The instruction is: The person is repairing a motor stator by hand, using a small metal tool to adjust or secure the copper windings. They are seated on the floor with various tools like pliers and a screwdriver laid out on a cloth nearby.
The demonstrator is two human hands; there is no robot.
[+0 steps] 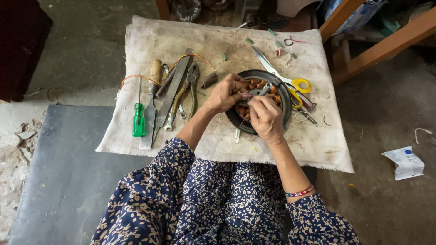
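Note:
A round dark metal motor part with copper-coloured windings (280, 93) lies on a dirty white cloth (218, 45) on the floor. My left hand (223, 94) rests on its left side, fingers pinched on the windings. My right hand (265, 119) covers its lower middle and grips a small grey metal tool (265, 88) that points into the windings. Which winding the tool tip touches is hidden by my fingers.
Left on the cloth lie a green-handled screwdriver (138, 119), a wooden-handled file (152, 90), a flat metal bar (175, 84), pliers (190, 86) and a spanner. Yellow-handled scissors (290, 81) lie right of the part. A wooden stool leg (386, 45) stands at the back right, a white packet (405, 162) on the floor.

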